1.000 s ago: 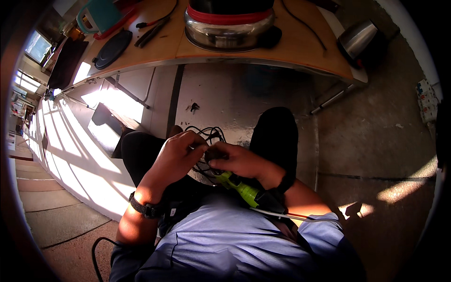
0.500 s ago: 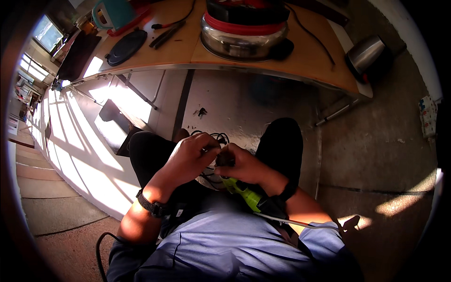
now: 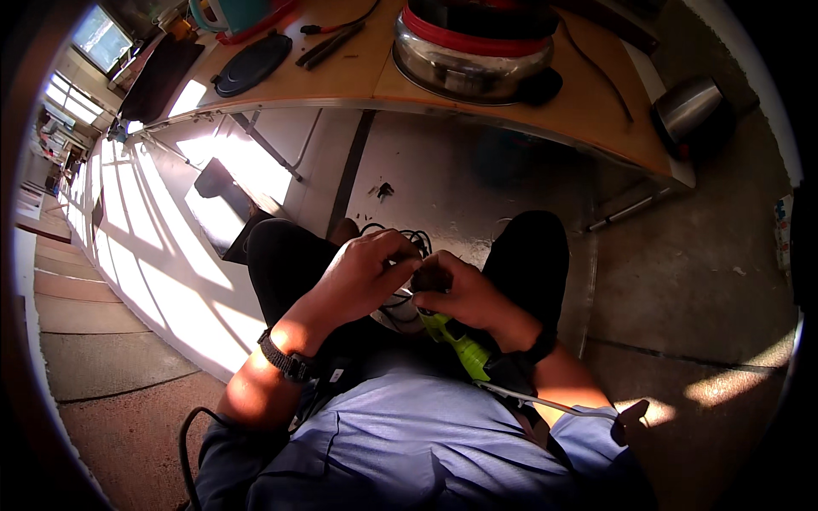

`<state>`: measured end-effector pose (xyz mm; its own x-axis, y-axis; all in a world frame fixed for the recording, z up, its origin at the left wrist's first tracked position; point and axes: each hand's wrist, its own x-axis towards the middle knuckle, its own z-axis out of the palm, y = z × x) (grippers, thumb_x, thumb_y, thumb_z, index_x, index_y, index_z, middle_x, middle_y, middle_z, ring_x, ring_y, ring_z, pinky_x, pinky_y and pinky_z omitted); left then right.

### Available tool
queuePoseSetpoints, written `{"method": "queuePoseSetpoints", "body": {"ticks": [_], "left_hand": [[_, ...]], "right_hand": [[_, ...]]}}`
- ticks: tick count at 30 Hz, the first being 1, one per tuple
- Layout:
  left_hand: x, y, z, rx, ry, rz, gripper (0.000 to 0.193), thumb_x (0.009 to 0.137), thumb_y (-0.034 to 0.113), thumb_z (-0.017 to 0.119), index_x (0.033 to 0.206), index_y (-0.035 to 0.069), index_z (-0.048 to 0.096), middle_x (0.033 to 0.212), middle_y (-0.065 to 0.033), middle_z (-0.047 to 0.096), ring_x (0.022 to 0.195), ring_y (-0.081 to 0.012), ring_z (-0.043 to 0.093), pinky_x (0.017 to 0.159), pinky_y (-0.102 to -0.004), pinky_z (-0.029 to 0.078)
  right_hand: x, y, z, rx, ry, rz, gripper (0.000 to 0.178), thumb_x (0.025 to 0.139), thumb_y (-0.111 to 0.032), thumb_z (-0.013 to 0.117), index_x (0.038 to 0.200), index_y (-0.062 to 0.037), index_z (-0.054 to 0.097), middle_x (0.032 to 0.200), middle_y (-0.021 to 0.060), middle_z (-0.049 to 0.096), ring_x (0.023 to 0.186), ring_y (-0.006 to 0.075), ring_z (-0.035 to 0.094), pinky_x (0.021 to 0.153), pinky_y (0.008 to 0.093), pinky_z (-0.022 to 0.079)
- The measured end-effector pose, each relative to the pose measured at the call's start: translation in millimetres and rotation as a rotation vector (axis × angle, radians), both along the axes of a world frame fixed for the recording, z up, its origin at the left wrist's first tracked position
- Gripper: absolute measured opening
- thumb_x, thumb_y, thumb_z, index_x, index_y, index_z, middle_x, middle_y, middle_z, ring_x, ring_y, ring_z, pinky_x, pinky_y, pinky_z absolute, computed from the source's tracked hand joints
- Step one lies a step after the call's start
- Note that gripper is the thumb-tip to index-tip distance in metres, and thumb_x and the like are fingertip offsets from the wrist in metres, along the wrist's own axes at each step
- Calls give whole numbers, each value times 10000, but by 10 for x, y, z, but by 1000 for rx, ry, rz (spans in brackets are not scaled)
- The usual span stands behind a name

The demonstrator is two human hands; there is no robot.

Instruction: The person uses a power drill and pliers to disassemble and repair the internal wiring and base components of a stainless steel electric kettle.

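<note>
My left hand [image 3: 375, 266] is closed, thumb and fingertips pinched together against the tips of my right hand. My right hand [image 3: 464, 294] curls around a small dark part [image 3: 431, 278] whose kind I cannot make out. Whatever lies between the fingertips is hidden. Just below my right hand, a lime-green and black handheld tool [image 3: 469, 353] rests against my lap and right forearm. A pale cord [image 3: 545, 402] runs from its rear end toward my right elbow. Loops of black cable [image 3: 416, 238] show behind and beneath both hands, between my knees.
Ahead stands a wooden-topped table [image 3: 358, 81] bearing a shiny round metal pot-like appliance [image 3: 469, 64] with a red band and a dark oval lid [image 3: 252, 66]. A metal kettle [image 3: 688, 111] is beyond its right end. Dark scraps [image 3: 385, 190] lie on the floor; a dark box-like object [image 3: 234, 213] stands left.
The whole view has swung slightly left, so table and floor sit farther right in the picture. Both hands stay together in nearly the same pose above my lap.
</note>
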<state>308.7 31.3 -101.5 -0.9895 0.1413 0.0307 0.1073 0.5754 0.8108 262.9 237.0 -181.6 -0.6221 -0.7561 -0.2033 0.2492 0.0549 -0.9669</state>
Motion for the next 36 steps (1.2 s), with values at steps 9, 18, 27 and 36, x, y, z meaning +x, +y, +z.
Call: {"method": "queuePoseSetpoints", "body": {"ticks": [9, 18, 27, 36], "left_hand": [[100, 37, 5, -194, -108, 83, 496, 851, 505, 733, 884, 15, 657, 796, -152, 663, 757, -347, 685, 676, -422, 536], [94, 262, 39, -430, 157, 136, 571, 815, 630, 682, 815, 60, 676, 763, -122, 667, 738, -330, 695, 644, -444, 545], [89, 246, 181, -408, 303, 6, 519, 829, 580, 675, 801, 61, 677, 760, -104, 677, 722, -311, 700, 635, -437, 541], [55, 134, 353, -383, 231, -91, 486, 851, 514, 680, 856, 28, 666, 829, -126, 686, 771, -355, 691, 682, -458, 537]], "right_hand": [[27, -79, 176, 262, 385, 14, 439, 781, -377, 806, 987, -42, 609, 909, 159, 659, 921, 337, 652, 825, 409, 522], [-80, -191, 462, 231, 1066, -255, 311, 653, -256, 742, 832, -50, 594, 819, 143, 616, 804, 382, 596, 727, 475, 492], [18, -87, 721, 238, 840, -116, 391, 631, -279, 784, 893, -30, 637, 893, 163, 657, 889, 379, 636, 800, 443, 521], [10, -105, 778, 138, 743, -115, 385, 666, -239, 830, 941, -39, 649, 901, 147, 672, 842, 306, 676, 779, 381, 529]]}}
